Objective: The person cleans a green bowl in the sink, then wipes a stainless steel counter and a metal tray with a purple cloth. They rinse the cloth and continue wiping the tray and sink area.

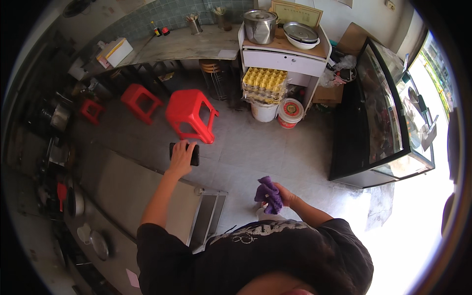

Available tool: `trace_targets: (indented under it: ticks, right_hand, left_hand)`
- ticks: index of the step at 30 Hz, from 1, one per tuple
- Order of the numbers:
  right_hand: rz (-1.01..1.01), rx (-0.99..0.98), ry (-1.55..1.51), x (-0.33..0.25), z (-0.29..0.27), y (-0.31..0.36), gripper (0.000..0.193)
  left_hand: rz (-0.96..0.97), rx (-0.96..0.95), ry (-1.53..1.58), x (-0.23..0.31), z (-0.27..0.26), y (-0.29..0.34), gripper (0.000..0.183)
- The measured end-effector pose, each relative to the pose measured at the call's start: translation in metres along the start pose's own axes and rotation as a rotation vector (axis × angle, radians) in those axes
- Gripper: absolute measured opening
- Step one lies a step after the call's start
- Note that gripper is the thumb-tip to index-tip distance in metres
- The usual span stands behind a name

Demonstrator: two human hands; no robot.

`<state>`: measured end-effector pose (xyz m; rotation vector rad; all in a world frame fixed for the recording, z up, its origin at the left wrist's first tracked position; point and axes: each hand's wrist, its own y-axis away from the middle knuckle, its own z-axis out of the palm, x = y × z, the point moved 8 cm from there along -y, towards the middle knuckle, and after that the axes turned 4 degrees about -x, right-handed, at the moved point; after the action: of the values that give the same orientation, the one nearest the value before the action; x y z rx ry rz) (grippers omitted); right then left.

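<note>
Well beyond the purple cloth, a cup holds utensils.

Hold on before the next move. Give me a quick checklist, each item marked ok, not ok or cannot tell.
1. Grip of the left hand on the black phone: ok, fingers wrapped over it.
2. Grip of the right hand on the purple cloth: ok, bunched in the hand.
3. Worktop directly behind the phone in view: not ok, the phone shows against the floor, past the worktop's edge.
4. Nearest red stool upright: ok.
5. Phone screen on or off: cannot tell.
</note>
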<state>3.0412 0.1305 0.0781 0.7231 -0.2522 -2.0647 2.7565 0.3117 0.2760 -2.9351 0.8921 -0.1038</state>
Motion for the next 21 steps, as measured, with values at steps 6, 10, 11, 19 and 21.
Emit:
trace_targets:
  ticks: [6, 10, 11, 19, 21]
  right_hand:
    - [-0.184, -0.111, -0.070, -0.129, -0.026, 0.031, 0.069]
    - [-0.189, 0.029, 0.052, -0.169, -0.055, 0.020, 0.060]
    - [-0.185, 0.065, 0.115, -0.177, -0.064, 0.015, 0.057]
    - [-0.132, 0.536, 0.836, -0.276, -0.146, -0.035, 0.038]
    - [0.000, 0.687, 0.934, -0.308, -0.173, -0.036, 0.038]
  left_hand:
    - [0.161, 0.066, 0.059, 0.030, 0.014, -0.174, 0.075]
    - [0.194, 0.029, -0.041, 0.016, 0.025, -0.262, 0.073]
    - [0.195, 0.017, -0.045, 0.009, 0.029, -0.284, 0.075]
    - [0.326, 0.011, -0.171, -0.075, 0.076, -0.463, 0.079]
    - [0.353, -0.012, -0.161, -0.099, 0.096, -0.509, 0.077]
